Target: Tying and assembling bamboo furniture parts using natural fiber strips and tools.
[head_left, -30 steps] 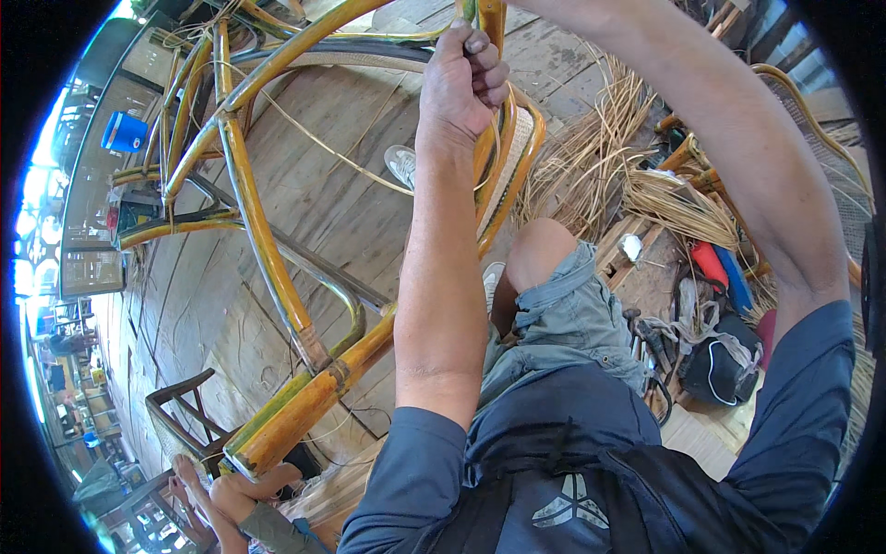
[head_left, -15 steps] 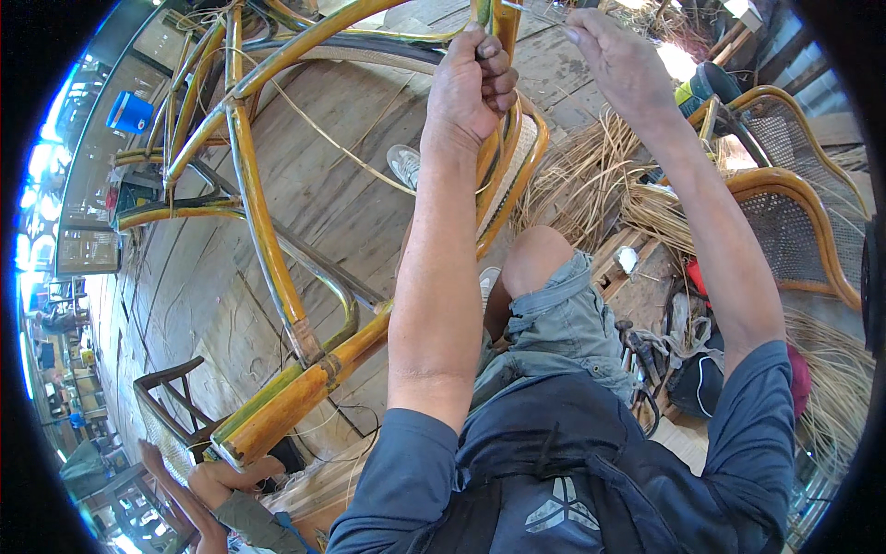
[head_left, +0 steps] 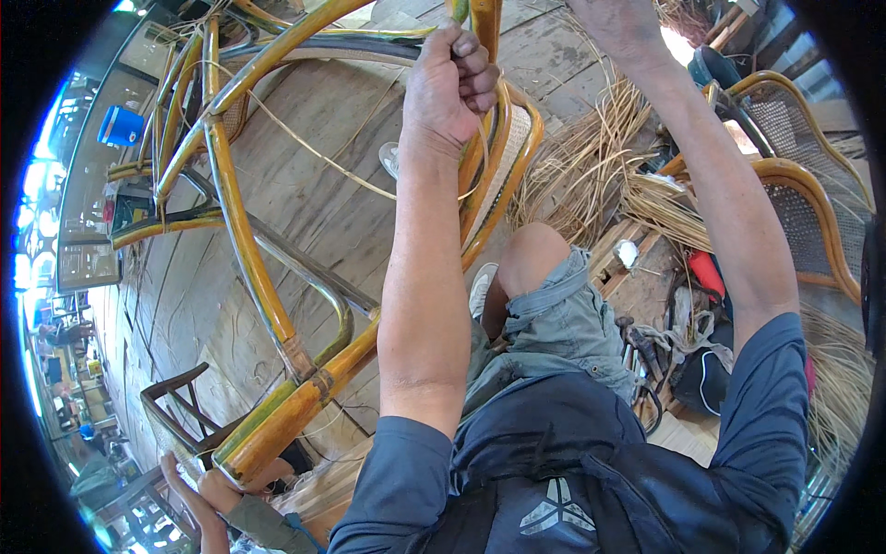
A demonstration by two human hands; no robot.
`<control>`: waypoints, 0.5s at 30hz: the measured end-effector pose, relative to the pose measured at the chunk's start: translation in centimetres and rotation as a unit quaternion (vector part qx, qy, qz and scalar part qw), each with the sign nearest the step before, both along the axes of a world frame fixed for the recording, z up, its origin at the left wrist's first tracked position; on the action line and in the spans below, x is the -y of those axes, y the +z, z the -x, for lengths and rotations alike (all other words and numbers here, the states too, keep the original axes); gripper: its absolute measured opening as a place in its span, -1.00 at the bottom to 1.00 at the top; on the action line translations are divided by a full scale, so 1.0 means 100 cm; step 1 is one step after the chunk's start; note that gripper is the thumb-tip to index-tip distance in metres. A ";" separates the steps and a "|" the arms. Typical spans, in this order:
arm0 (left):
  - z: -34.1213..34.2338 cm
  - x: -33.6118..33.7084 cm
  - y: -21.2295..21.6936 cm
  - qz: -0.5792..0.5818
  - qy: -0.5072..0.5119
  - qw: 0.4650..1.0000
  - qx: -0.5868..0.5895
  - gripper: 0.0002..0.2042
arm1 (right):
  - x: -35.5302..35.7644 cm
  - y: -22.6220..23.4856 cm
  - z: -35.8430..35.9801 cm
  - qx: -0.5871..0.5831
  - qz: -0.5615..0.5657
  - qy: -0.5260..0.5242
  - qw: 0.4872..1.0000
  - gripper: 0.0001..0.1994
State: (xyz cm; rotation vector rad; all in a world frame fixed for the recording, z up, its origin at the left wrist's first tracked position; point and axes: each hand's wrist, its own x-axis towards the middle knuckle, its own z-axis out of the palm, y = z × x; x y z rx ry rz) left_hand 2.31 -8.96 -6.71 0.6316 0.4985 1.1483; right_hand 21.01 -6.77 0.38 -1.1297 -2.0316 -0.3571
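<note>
My left hand [head_left: 452,85] is closed in a fist against an upright pole of a yellow-brown rattan furniture frame [head_left: 242,222]. A thin pale rattan strip [head_left: 318,159] loops from the frame, passes behind my left forearm and rises to this fist. My right hand [head_left: 623,32] is raised to the right of the pole, at the upper edge. Its fingers are mostly cut off there, so whatever they hold is hidden. Between my left forearm and knee stands the frame's curved side, with a woven panel [head_left: 496,175].
A heap of loose rattan strips [head_left: 581,152] lies right of the frame. Woven-backed chairs [head_left: 798,208] stand farther right. Hand tools [head_left: 641,355] and a black bag [head_left: 699,383] lie by my right thigh. A blue container [head_left: 120,126] is far left; another person's arm [head_left: 198,508] shows lower left.
My right hand has moved up and slightly right, taking its fingers out of view. My left hand stays closed at the pole. The view has shifted a little.
</note>
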 end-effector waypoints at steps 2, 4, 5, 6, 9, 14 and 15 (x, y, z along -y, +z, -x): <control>-0.001 -0.002 0.003 -0.004 -0.008 1.000 0.003 -0.69 | -0.002 0.002 -0.001 -0.027 0.017 0.005 0.999 -0.91; -0.005 -0.001 0.005 0.002 0.000 1.000 -0.005 -0.69 | -0.003 0.001 -0.008 -0.051 -0.002 0.022 0.998 -0.89; -0.006 -0.002 0.004 0.004 -0.009 1.000 -0.007 -0.69 | -0.004 -0.001 -0.011 -0.053 -0.001 0.013 0.999 -0.89; -0.004 -0.006 0.003 0.000 -0.026 1.000 0.009 -0.69 | -0.004 -0.005 -0.013 -0.055 0.016 0.014 0.998 -0.90; 0.003 -0.006 0.002 0.003 -0.018 1.000 0.006 -0.68 | 0.025 -0.049 -0.044 -0.070 0.046 -0.021 0.996 -0.87; 0.030 0.000 0.016 -0.019 -0.079 0.996 0.026 -0.69 | 0.151 -0.165 -0.118 -0.246 0.328 -0.162 0.897 -0.81; 0.032 0.002 0.018 -0.027 -0.093 0.995 0.035 -0.70 | 0.179 -0.193 -0.141 -0.238 0.317 -0.198 0.897 -0.84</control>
